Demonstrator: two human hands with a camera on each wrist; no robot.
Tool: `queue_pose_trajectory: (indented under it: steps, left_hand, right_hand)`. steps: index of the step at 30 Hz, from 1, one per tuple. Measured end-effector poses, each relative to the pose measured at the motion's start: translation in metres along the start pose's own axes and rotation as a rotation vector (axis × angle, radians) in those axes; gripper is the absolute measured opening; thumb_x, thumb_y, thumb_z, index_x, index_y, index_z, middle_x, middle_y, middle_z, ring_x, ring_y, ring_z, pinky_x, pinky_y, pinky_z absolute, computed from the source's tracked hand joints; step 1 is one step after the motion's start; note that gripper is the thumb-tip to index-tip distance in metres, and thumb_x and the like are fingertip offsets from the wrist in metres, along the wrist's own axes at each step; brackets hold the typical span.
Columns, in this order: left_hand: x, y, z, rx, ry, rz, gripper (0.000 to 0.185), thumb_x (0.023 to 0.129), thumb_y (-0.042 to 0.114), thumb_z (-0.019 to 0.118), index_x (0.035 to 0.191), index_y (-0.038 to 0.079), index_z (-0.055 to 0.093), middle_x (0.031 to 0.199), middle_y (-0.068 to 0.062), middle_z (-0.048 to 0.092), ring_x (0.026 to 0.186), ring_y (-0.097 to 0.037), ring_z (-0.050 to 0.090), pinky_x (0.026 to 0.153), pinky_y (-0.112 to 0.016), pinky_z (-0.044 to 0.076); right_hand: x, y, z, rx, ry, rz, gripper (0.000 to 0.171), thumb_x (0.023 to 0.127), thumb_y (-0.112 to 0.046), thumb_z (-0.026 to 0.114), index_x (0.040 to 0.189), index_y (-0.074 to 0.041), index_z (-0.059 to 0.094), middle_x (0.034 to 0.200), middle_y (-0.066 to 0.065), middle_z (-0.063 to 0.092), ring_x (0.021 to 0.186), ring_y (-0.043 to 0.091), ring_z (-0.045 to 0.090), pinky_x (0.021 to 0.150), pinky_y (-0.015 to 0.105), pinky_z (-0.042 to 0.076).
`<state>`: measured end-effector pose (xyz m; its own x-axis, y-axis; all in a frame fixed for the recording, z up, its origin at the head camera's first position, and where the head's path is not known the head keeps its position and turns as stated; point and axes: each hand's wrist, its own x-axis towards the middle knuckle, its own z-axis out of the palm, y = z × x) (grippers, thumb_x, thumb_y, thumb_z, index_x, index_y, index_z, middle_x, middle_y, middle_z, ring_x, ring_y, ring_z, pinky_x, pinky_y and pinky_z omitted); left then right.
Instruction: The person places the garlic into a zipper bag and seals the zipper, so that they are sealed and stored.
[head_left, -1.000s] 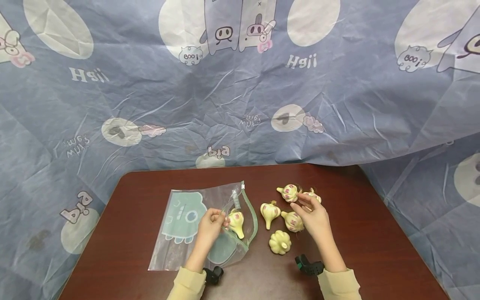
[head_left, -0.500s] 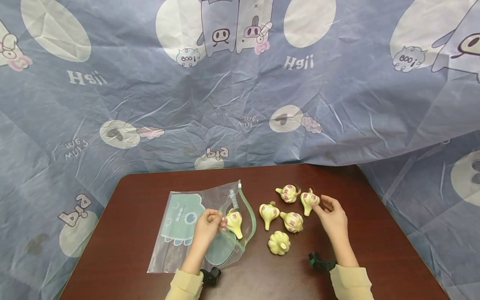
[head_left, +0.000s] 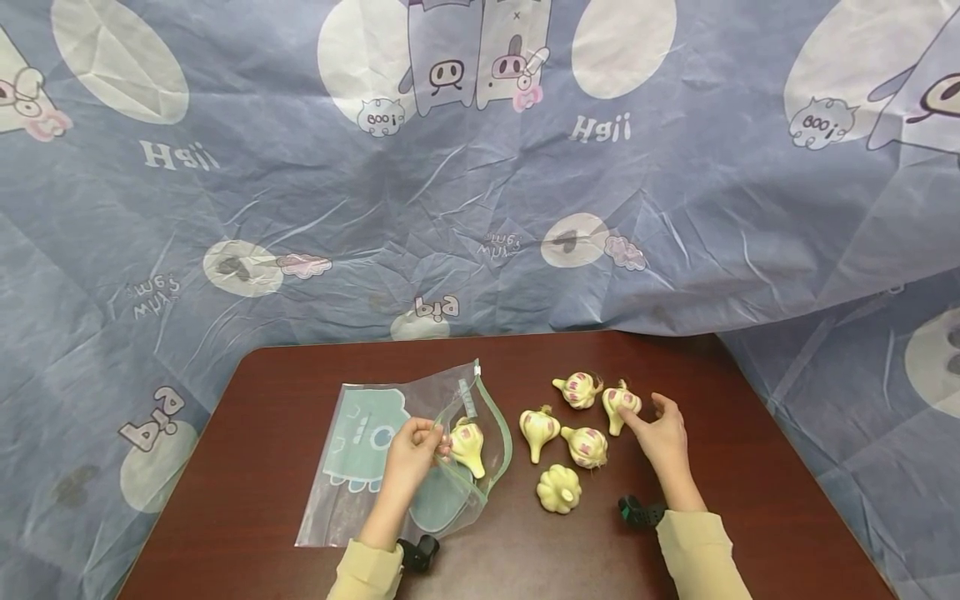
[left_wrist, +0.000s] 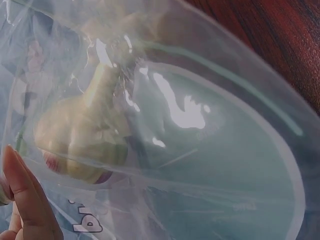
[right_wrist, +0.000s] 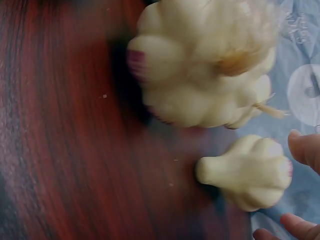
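Head view shows a person's left hand (head_left: 411, 446) pinching the open mouth of a clear zip bag (head_left: 375, 467) that lies flat on the dark brown table (head_left: 255, 433), its grip closed on the plastic edge. One garlic bulb (head_left: 468, 442) sits just inside the bag's mouth, beside the fingers. The right hand (head_left: 663, 435) rests on the table with its fingertips touching another garlic bulb (head_left: 619, 403), the grip loose and not wrapped round it. Four more bulbs lie loose nearby: one (head_left: 578, 388) just behind, one (head_left: 538, 426) nearest the bag, one (head_left: 587, 445) beside the right hand, and one (head_left: 558, 488) closest to the person. A blue printed sheet (head_left: 480, 183) hangs behind the table.
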<state>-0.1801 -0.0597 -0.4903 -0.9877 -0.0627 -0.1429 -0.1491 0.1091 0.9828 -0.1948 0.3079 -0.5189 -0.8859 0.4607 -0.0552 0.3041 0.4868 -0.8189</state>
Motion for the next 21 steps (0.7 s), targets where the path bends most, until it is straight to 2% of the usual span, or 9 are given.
queue_pose_trajectory:
  steps: [8, 21]
  left_hand:
    - [0.002, -0.002, -0.002, -0.009, 0.009, -0.012, 0.017, 0.097, 0.009, 0.058, 0.104, -0.006, 0.054, 0.079, -0.007, 0.069, 0.06, -0.005, 0.063, 0.057, -0.02, 0.054]
    - [0.002, -0.002, -0.003, -0.02, 0.007, -0.015, 0.018, 0.097, 0.009, 0.058, 0.106, -0.007, 0.054, 0.08, -0.008, 0.07, 0.061, -0.006, 0.063, 0.058, -0.021, 0.055]
  right_hand:
    - [0.007, 0.005, 0.011, -0.023, -0.035, -0.003, 0.085, 0.089, -0.034, 0.07, 0.149, 0.007, 0.024, 0.145, 0.034, 0.032, 0.135, 0.047, 0.033, 0.109, 0.059, 0.033]
    - [0.014, -0.001, 0.02, -0.038, -0.058, -0.017, 0.09, 0.084, -0.03, 0.076, 0.149, 0.007, 0.025, 0.147, 0.035, 0.03, 0.137, 0.049, 0.031, 0.112, 0.06, 0.029]
